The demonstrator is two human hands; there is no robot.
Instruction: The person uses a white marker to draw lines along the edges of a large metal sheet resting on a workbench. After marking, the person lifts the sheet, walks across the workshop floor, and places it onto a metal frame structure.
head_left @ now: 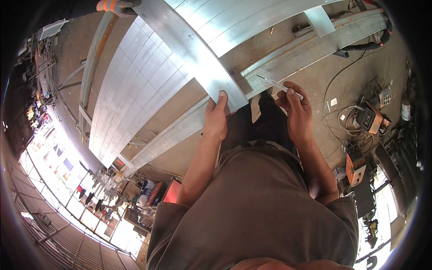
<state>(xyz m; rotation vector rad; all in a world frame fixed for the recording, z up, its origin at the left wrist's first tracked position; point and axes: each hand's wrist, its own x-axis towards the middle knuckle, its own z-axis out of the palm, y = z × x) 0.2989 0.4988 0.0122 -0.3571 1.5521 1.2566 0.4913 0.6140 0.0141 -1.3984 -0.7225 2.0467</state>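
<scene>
My left hand [216,116] grips the near end of a long flat metal bar [189,50], its thumb on the top face. The bar lies across a large metal sheet [138,74] marked with a grid of lines. At the bar's far end, a co-worker's gloved hand [118,7], in grey and orange, holds it. To the right of the bar, my right hand [296,109] holds a slim white marking pen [278,85] between thumb and fingers, its thin dark tip pointing up and left.
Metal beams [303,57] run beneath the sheet, with a short flat metal piece [319,22] across them at upper right. Cables and an orange-and-black machine [372,117] sit on the floor at right. A rusty beam [91,64] stands left of the sheet.
</scene>
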